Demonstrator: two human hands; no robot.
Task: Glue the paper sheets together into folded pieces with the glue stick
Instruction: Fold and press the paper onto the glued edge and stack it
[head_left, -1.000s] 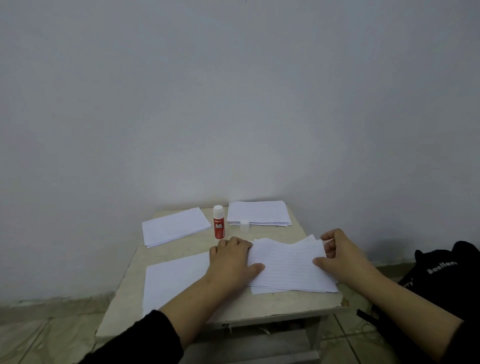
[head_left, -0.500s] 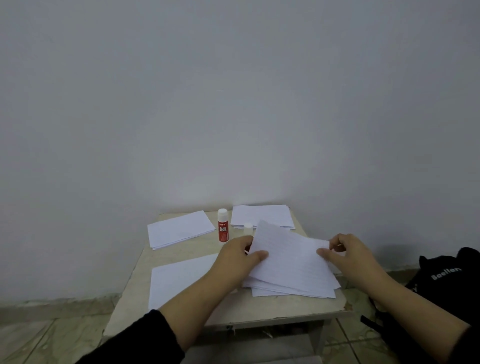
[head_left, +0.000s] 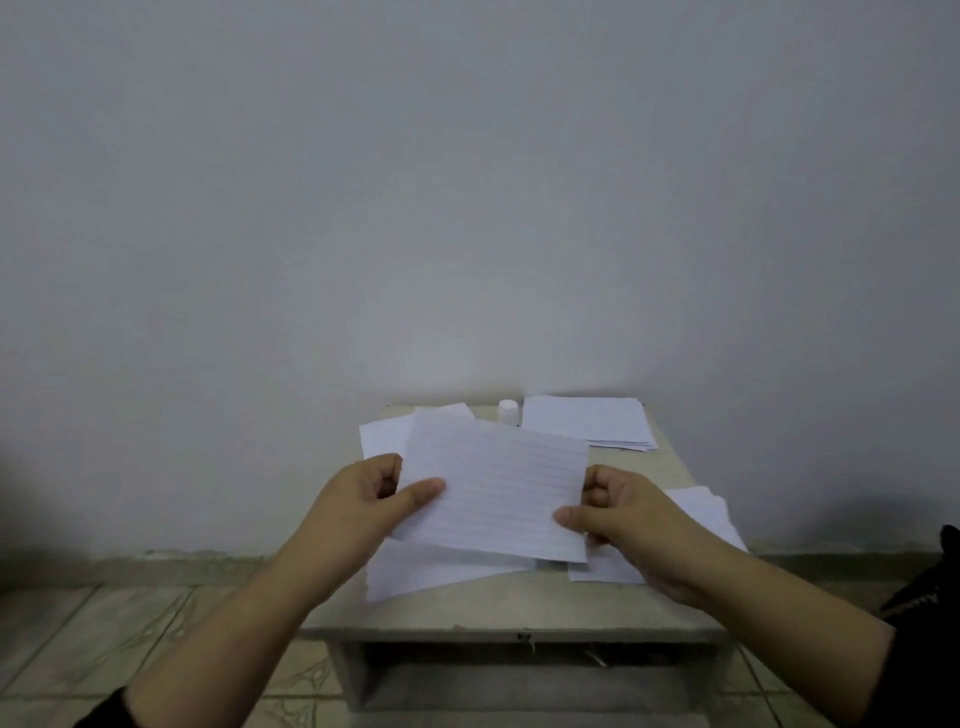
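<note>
My left hand (head_left: 382, 493): pinching the lined sheet (head_left: 493, 488) by its left edge.
My right hand (head_left: 621, 512): pinching its right edge, above the worktop (head_left: 519, 608).

White lined sheet (head_left: 493, 488) lifted and tilted above table, glue stick (head_left: 508, 411) upright behind.

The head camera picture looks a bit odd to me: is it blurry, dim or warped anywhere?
Head view: dim, even light, with the wall shading darker toward the corners; soft overall, the ruled lines on the lined sheet are faint and smeared; wide-angle warp stretches both forearms at the edges; the left hand and right hand look slightly blurred; no glare.
</note>
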